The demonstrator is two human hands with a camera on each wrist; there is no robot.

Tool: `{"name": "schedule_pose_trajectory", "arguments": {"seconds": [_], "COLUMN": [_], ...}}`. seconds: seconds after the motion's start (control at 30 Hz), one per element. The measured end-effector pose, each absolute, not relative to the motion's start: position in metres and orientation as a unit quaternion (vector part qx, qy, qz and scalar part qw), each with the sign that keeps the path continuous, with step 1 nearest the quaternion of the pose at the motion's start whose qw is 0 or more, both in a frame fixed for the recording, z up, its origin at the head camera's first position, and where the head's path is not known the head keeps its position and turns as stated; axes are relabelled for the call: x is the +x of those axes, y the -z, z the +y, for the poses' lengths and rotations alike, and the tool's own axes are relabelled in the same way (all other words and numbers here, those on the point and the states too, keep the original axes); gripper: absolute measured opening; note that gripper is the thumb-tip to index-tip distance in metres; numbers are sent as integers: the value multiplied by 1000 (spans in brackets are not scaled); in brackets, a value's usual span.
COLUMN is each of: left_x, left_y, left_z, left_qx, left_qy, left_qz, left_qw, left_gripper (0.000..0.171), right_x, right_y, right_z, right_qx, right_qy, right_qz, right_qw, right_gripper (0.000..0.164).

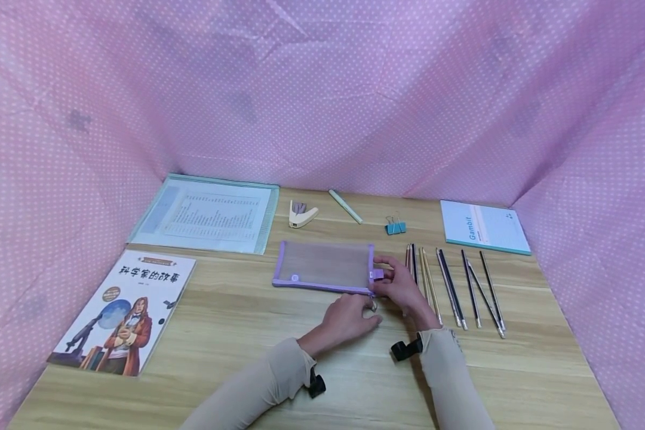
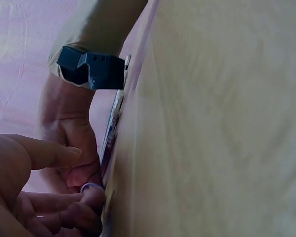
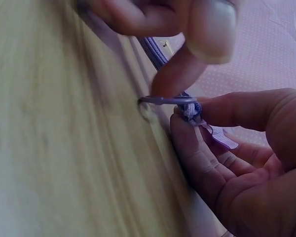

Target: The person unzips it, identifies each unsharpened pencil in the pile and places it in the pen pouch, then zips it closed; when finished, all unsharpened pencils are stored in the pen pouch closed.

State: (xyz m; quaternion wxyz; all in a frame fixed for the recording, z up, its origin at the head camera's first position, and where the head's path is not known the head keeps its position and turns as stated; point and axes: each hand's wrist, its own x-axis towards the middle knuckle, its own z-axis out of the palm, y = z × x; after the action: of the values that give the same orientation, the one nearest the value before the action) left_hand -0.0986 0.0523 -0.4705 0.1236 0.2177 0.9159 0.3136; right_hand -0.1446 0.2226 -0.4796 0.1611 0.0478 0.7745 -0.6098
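A purple-edged mesh pencil pouch lies flat in the middle of the wooden table. My right hand pinches its right end at the zipper corner, close to a small purple fabric tab. In the right wrist view, thumb and fingers of the right hand hold that end, with the ribbon tab sticking out. My left hand is at the same corner, a curled finger hooked in the zipper's ring pull. The left wrist view shows the ring around a fingertip of the left hand.
Several pencils lie right of the pouch. Behind it are a stapler, a pale green pen and a teal binder clip. A document folder and a book lie left, a notebook at back right.
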Motion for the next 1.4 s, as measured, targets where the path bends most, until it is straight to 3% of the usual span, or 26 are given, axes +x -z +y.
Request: {"name": "schedule_pose_trajectory", "arguments": {"seconds": [0.23, 0.6, 1.0, 1.4], "left_x": [-98, -103, -111, -112], "left_y": [476, 483, 486, 485], "left_z": [53, 42, 37, 36], "left_qx": [225, 145, 124, 121], "left_qy": [-334, -457, -488, -479], "left_qz": [905, 861, 861, 868], "left_qw": [140, 168, 79, 54], "left_gripper": [30, 19, 7, 10], "right_x": [-146, -146, -146, -147], "right_y": [482, 481, 480, 481], "right_z": [221, 222, 225, 228], "right_qx": [50, 65, 63, 51], "right_qy": [608, 608, 615, 627], "right_qz": [776, 772, 766, 759], "right_qw": [163, 172, 178, 171], "right_gripper": [66, 68, 69, 67]}}
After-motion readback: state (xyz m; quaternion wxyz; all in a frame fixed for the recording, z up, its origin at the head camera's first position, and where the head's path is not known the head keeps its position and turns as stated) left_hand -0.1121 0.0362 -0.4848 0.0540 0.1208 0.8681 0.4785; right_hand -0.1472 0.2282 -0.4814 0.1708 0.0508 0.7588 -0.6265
